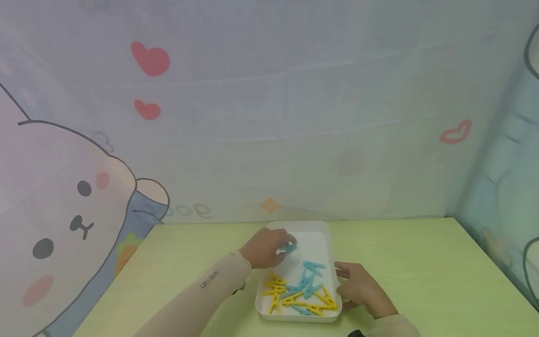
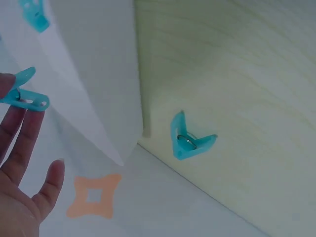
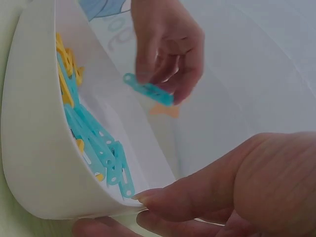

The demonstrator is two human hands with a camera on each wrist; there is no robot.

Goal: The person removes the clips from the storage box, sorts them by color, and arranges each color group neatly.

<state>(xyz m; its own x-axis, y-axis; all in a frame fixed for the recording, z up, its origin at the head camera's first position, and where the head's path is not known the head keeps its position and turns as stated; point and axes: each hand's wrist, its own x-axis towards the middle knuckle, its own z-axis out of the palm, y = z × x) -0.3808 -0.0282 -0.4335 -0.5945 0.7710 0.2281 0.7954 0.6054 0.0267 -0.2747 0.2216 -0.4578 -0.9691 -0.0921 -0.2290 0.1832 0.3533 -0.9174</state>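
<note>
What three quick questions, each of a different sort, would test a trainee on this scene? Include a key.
1. Short answer: Which hand pinches a blue clothespin above the white tray?
2. True or false: Every clothespin lying in the tray is yellow.
3. Multiple choice: In the left wrist view, where is the loose blue clothespin?
A) inside the tray
B) on the tabletop, outside the tray
C) on the tray's rim

Key: 1. The left hand. 2. False. 3. B.
</note>
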